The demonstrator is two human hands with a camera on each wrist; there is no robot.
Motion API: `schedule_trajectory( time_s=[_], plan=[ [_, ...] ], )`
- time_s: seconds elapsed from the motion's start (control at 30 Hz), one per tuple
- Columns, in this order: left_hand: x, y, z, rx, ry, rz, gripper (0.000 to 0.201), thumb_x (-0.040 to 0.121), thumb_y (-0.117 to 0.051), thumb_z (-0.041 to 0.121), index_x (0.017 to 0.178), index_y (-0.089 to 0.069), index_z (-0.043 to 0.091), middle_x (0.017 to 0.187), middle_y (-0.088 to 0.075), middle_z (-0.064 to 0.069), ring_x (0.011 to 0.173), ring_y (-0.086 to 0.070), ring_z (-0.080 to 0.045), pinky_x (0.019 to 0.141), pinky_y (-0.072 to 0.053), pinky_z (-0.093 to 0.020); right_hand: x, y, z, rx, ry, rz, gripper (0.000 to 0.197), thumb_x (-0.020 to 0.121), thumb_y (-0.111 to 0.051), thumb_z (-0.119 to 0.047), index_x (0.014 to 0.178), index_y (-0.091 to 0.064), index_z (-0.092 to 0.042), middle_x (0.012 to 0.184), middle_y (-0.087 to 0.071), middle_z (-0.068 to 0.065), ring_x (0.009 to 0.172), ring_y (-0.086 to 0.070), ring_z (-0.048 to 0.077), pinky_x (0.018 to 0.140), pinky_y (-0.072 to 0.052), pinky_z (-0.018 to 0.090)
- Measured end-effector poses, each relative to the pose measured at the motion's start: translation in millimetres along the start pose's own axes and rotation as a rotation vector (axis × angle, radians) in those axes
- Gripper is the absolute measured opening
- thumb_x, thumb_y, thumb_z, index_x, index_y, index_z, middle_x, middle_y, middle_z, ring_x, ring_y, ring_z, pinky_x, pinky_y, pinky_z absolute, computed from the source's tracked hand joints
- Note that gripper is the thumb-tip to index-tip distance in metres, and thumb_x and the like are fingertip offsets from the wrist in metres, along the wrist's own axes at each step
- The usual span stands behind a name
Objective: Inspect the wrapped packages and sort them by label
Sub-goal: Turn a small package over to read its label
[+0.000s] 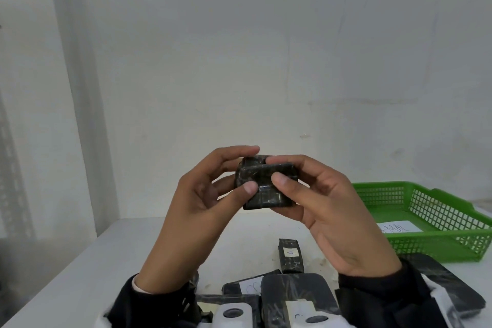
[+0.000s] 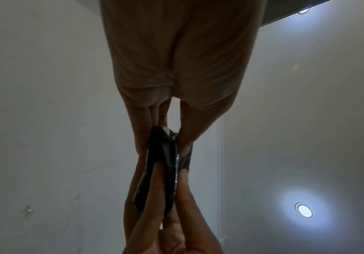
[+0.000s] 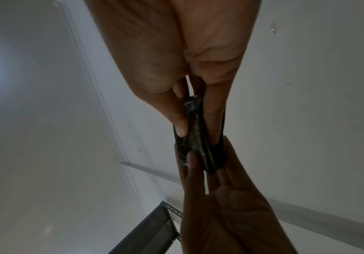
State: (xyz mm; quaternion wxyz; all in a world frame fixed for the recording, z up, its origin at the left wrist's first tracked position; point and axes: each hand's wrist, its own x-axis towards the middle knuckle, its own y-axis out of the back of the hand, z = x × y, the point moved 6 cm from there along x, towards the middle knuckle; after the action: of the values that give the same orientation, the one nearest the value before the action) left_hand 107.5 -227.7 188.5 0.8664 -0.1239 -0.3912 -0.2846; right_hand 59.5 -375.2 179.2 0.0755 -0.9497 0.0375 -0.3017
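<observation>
both hands hold one small black plastic-wrapped rectangular package [image 1: 266,184] up at chest height, above the white table [image 1: 133,247]. the left hand [image 1: 202,208] pinches its 9 o'clock edge, thumb on the near face and fingers curled behind; the right hand [image 1: 319,200] pinches the 3 o'clock edge the same way. both wrist views show the package edge-on, clamped between thumbs and fingers of both hands

no label shows on the face turned toward the head camera, so the step in hand looks like a search for it. to do it well, i would keep one hand's pinch firm on an edge while the other hand rolls the package over, since the glossy wrap probably slips, and keep thumbs off the middle of each face so a sticker is not covered

the green plastic mesh tray [image 1: 426,242] with a white paper sign sits at 3 o'clock on the table. more dark wrapped packages lie at 6 o'clock, one narrow black package with a white "a" label [image 1: 290,255] among them
</observation>
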Motion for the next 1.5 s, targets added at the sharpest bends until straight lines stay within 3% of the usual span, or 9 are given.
schedule_trajectory(
  time_s=[0.17,0.3,0.47,0.6,0.8,1.0,1.13,1.27,1.5],
  plan=[
    [-0.1,-0.2,-1.5,-0.001,0.006,0.022,0.040,0.081,-0.067,0.005,0.119,-0.064,0.016,0.104,-0.071,-0.008,0.090,-0.073,-0.022,0.075,-0.055,-0.023,-0.5,0.1,-0.2,-0.051,0.028,0.035,0.020,0.073,-0.070,-0.020,0.092,-0.074,-0.015,0.098,-0.075,0.007,0.094,-0.073,0.023,0.079,-0.061,0.035],
    [-0.1,2.6,-3.9,-0.018,0.025,0.027,0.048,0.078,-0.067,0.002,0.123,-0.059,0.017,0.110,-0.072,-0.006,0.103,-0.071,-0.023,0.077,-0.056,-0.025,-1.6,-6.6,-1.1,-0.018,0.012,0.000,0.016,0.082,-0.072,-0.022,0.097,-0.069,-0.019,0.104,-0.073,0.006,0.097,-0.070,0.019,0.084,-0.060,0.040],
    [-2.2,1.8,-8.4,-0.019,0.136,-0.012,0.059,0.073,-0.070,0.040,0.129,-0.056,0.028,0.125,-0.068,-0.003,0.118,-0.065,-0.023,0.094,-0.054,-0.039,-1.0,-5.3,-0.6,-0.055,0.063,0.073,0.029,0.083,-0.074,-0.016,0.107,-0.059,-0.017,0.104,-0.071,0.011,0.104,-0.065,0.032,0.083,-0.059,0.034],
    [-1.5,2.5,-15.6,0.009,0.198,0.018,0.050,0.073,-0.068,0.047,0.116,-0.067,0.022,0.109,-0.074,-0.011,0.101,-0.072,-0.028,0.084,-0.059,-0.038,0.2,-5.4,1.7,-0.054,0.052,0.049,0.042,0.076,-0.064,-0.014,0.117,-0.056,-0.017,0.111,-0.073,0.002,0.109,-0.066,0.023,0.089,-0.057,0.033],
    [-0.2,5.2,-17.8,0.023,0.143,0.122,0.028,0.079,-0.073,0.025,0.096,-0.072,0.004,0.094,-0.073,-0.016,0.086,-0.074,-0.029,0.084,-0.061,-0.042,-0.2,-8.4,3.8,-0.186,0.035,0.035,0.050,0.079,-0.075,-0.054,0.125,-0.062,-0.042,0.118,-0.070,-0.003,0.119,-0.061,0.015,0.105,-0.048,0.040],
    [-0.5,7.9,-10.8,0.050,0.125,0.135,0.025,0.077,-0.075,0.035,0.088,-0.076,0.013,0.096,-0.075,-0.012,0.089,-0.074,-0.025,0.079,-0.060,-0.031,-0.1,-3.0,1.4,-0.130,0.030,0.007,0.056,0.077,-0.066,-0.020,0.133,-0.060,-0.024,0.113,-0.072,0.009,0.102,-0.071,0.017,0.091,-0.056,0.028],
    [-0.6,9.7,-10.8,0.081,0.122,0.164,0.023,0.079,-0.071,0.030,0.087,-0.076,0.009,0.092,-0.075,-0.015,0.086,-0.074,-0.025,0.077,-0.061,-0.033,0.3,-5.1,3.3,-0.088,-0.006,0.019,0.054,0.074,-0.066,-0.029,0.129,-0.064,-0.025,0.111,-0.073,0.008,0.102,-0.071,0.014,0.086,-0.059,0.029],
    [-1.6,3.5,-10.3,0.091,0.144,0.089,0.037,0.069,-0.074,0.042,0.092,-0.075,0.014,0.097,-0.075,-0.009,0.088,-0.074,-0.023,0.081,-0.061,-0.033,0.7,3.1,2.2,-0.101,0.032,0.103,0.038,0.077,-0.065,-0.028,0.113,-0.074,-0.018,0.103,-0.075,0.009,0.098,-0.072,0.019,0.076,-0.061,0.031],
    [-1.6,3.5,-9.0,0.144,0.139,0.109,0.017,0.070,-0.080,0.027,0.080,-0.074,0.015,0.089,-0.075,-0.008,0.079,-0.075,-0.025,0.079,-0.059,-0.035,0.0,1.4,0.8,-0.102,0.016,0.107,0.035,0.073,-0.066,-0.037,0.100,-0.078,-0.019,0.095,-0.077,0.005,0.093,-0.074,0.016,0.074,-0.062,0.032]
  ],
)
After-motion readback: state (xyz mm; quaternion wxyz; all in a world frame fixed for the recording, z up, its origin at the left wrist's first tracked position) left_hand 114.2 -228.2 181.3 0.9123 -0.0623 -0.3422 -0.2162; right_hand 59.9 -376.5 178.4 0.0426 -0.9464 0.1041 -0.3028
